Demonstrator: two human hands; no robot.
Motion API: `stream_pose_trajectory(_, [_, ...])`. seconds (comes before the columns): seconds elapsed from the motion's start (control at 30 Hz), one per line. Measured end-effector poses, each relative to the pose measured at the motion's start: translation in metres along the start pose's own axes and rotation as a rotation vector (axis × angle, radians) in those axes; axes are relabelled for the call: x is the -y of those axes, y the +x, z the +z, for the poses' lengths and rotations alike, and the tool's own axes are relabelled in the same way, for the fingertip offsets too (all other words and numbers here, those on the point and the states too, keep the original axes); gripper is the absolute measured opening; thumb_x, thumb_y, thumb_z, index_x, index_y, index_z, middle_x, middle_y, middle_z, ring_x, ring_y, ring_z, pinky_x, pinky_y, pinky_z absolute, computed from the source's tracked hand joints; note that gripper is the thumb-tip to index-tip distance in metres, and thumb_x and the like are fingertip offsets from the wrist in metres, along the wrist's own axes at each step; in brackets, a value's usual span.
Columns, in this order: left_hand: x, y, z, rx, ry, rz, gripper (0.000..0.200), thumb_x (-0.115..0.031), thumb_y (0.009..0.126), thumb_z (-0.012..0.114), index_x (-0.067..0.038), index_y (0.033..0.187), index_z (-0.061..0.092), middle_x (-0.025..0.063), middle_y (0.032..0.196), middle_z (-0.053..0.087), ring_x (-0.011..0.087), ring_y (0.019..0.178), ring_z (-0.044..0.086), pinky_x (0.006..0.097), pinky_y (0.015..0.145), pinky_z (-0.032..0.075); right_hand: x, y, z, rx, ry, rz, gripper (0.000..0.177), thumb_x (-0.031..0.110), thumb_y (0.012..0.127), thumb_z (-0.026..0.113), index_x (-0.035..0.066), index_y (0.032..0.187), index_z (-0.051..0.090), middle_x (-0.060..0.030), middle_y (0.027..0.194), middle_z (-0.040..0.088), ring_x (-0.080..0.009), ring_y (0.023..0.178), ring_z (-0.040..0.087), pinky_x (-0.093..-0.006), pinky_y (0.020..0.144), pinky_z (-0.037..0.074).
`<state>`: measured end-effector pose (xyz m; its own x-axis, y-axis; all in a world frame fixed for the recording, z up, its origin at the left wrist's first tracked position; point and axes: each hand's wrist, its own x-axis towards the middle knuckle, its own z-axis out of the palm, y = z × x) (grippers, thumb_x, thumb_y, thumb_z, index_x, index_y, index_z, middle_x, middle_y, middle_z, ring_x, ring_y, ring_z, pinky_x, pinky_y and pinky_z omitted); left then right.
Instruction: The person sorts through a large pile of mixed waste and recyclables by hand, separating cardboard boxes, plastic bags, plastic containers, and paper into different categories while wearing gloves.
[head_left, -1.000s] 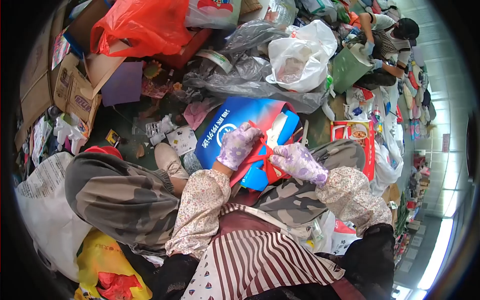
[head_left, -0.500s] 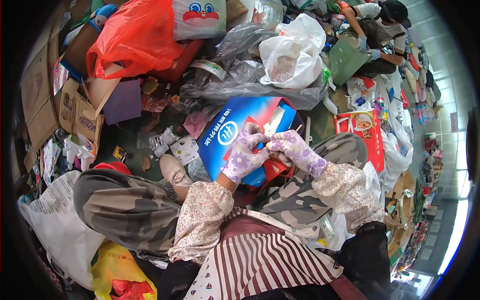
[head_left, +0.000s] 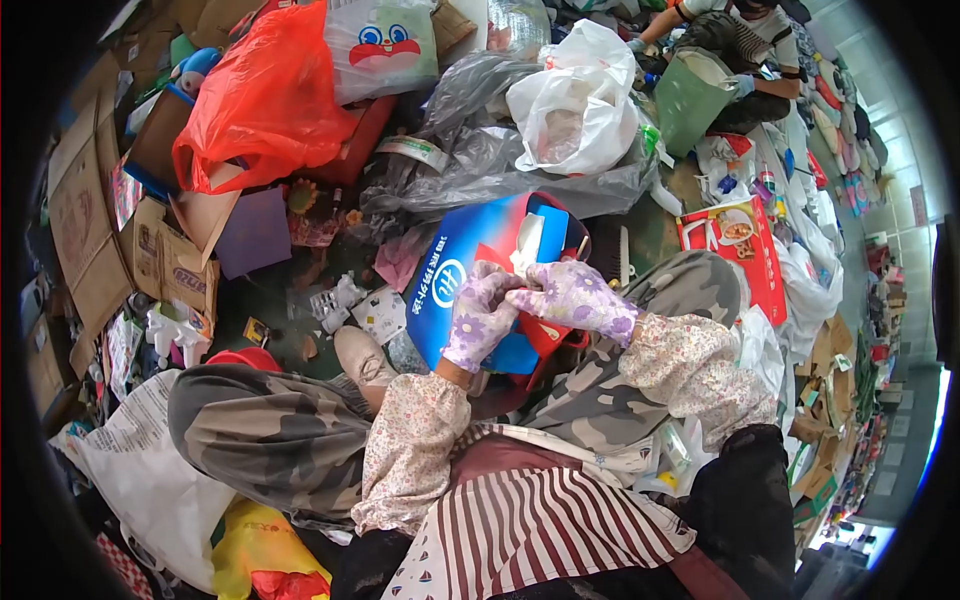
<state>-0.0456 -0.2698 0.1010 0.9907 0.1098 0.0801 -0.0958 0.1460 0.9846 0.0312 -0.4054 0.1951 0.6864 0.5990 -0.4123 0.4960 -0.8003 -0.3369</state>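
Observation:
A blue takeaway box (head_left: pixel 428 322) with white lettering and red parts rests between my bent legs. My left hand (head_left: pixel 482 318), in a purple-flowered glove, is over the front of the box with its fingers pinched. My right hand (head_left: pixel 585 300), gloved alike, meets it with thumb and fingertips closed together. Whatever is between the fingertips is too small or hidden to make out. Behind the hands, a crumpled white piece (head_left: pixel 528 243) shows at the open top of the box. Red material shows under my right hand.
A red plastic bag (head_left: pixel 265 100), a white bag (head_left: pixel 575 105) and grey plastic film (head_left: pixel 470 180) lie ahead. Cardboard (head_left: pixel 85 205) is piled at left. A red food box (head_left: pixel 738 250) lies at right. Another person (head_left: pixel 745 60) sits beyond, near a green container (head_left: pixel 690 100).
My hands have stayed pinched together and shifted slightly left and down over the box. The view has tilted a little. The other person's green container has turned, showing its opening.

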Motion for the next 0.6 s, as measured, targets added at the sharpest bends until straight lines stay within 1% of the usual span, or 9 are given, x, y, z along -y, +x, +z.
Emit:
stream_pose_trajectory(0.07, [0.0, -0.001, 0.0, 0.001, 0.011, -0.045, 0.021, 0.0, 0.077, 0.062, 0.002, 0.098, 0.065, 0.0068, 0.094, 0.049, 0.0172, 0.086, 0.056, 0.0264, 0.072, 0.048, -0.006, 0.0, 0.011, -0.143, 0.161, -0.152, 0.033, 0.03, 0.089, 0.051, 0.002, 0.095, 0.066, -0.0165, 0.079, 0.066, -0.0296, 0.076, 0.066, -0.038, 0.066, 0.05])
stream_pose_trajectory(0.13, [-0.006, -0.003, -0.002, -0.019, 0.171, 0.089, 0.023, -0.002, 0.075, 0.065, 0.001, 0.098, 0.064, 0.0083, 0.095, 0.05, 0.0201, 0.086, 0.056, 0.0289, 0.075, 0.048, -0.012, 0.008, 0.005, 0.208, 0.563, 0.133, 0.031, 0.028, 0.089, 0.052, 0.001, 0.089, 0.066, -0.0137, 0.076, 0.065, -0.0205, 0.07, 0.065, -0.0342, 0.062, 0.049])
stream_pose_trajectory(0.17, [-0.011, -0.005, 0.002, -0.058, 0.146, 0.076, 0.023, -0.005, 0.073, 0.068, -0.001, 0.095, 0.065, 0.0087, 0.093, 0.051, 0.0213, 0.084, 0.056, 0.031, 0.074, 0.047, -0.005, 0.007, 0.002, 0.184, 0.698, 0.187, 0.027, 0.024, 0.089, 0.054, 0.0, 0.088, 0.065, -0.0082, 0.07, 0.061, -0.012, 0.064, 0.06, -0.0295, 0.057, 0.047])
stream_pose_trajectory(0.3, [-0.002, -0.002, 0.007, -0.143, 0.177, 0.134, 0.021, -0.006, 0.071, 0.071, -0.004, 0.092, 0.067, 0.0081, 0.087, 0.054, 0.0231, 0.082, 0.057, 0.0326, 0.07, 0.046, -0.005, 0.003, 0.011, 0.114, 0.978, 0.091, 0.024, 0.021, 0.089, 0.057, -0.001, 0.089, 0.065, -0.0031, 0.062, 0.056, -0.0089, 0.058, 0.055, -0.0263, 0.054, 0.045])
stream_pose_trajectory(0.4, [-0.012, -0.002, 0.004, -0.151, 0.338, 0.258, 0.022, -0.008, 0.07, 0.071, -0.005, 0.091, 0.067, 0.0087, 0.087, 0.054, 0.0252, 0.081, 0.058, 0.0337, 0.069, 0.047, 0.0, -0.005, 0.009, 0.134, 0.94, 0.101, 0.023, 0.021, 0.089, 0.056, 0.0, 0.091, 0.066, -0.0035, 0.065, 0.057, -0.0071, 0.061, 0.055, -0.0252, 0.054, 0.044])
stream_pose_trajectory(0.47, [-0.006, -0.001, 0.003, -0.128, 0.361, 0.248, 0.022, -0.005, 0.071, 0.068, -0.003, 0.093, 0.066, 0.0091, 0.088, 0.052, 0.0238, 0.082, 0.056, 0.032, 0.07, 0.046, 0.007, -0.005, 0.012, 0.115, 0.858, 0.139, 0.022, 0.02, 0.089, 0.055, 0.003, 0.094, 0.068, -0.0072, 0.069, 0.061, -0.0122, 0.065, 0.059, -0.0288, 0.059, 0.047])
stream_pose_trajectory(0.53, [0.0, -0.003, 0.001, -0.092, 0.39, 0.243, 0.022, -0.003, 0.073, 0.065, -0.001, 0.094, 0.065, 0.0096, 0.089, 0.051, 0.0225, 0.083, 0.055, 0.0303, 0.07, 0.045, 0.008, -0.003, 0.019, -0.045, 0.72, -0.137, 0.021, 0.016, 0.09, 0.057, -0.001, 0.098, 0.066, -0.003, 0.072, 0.064, -0.0083, 0.069, 0.058, -0.0263, 0.064, 0.047])
stream_pose_trajectory(0.57, [0.001, 0.0, 0.0, -0.109, 0.439, 0.253, 0.022, -0.007, 0.071, 0.068, -0.003, 0.093, 0.065, 0.0092, 0.089, 0.053, 0.0249, 0.082, 0.057, 0.0325, 0.069, 0.046, 0.005, 0.002, 0.018, 0.006, 0.584, -0.103, 0.024, 0.016, 0.09, 0.058, -0.002, 0.105, 0.064, -0.0062, 0.08, 0.067, -0.0108, 0.078, 0.061, -0.0293, 0.075, 0.048])
stream_pose_trajectory(0.6, [0.001, 0.002, 0.0, -0.126, 0.484, 0.265, 0.023, -0.011, 0.07, 0.071, -0.006, 0.091, 0.066, 0.0089, 0.088, 0.054, 0.0273, 0.081, 0.058, 0.0347, 0.068, 0.047, 0.007, 0.0, 0.019, -0.034, 0.728, -0.109, 0.023, 0.017, 0.09, 0.057, 0.0, 0.103, 0.066, -0.0047, 0.076, 0.066, -0.0095, 0.07, 0.06, -0.0278, 0.066, 0.048])
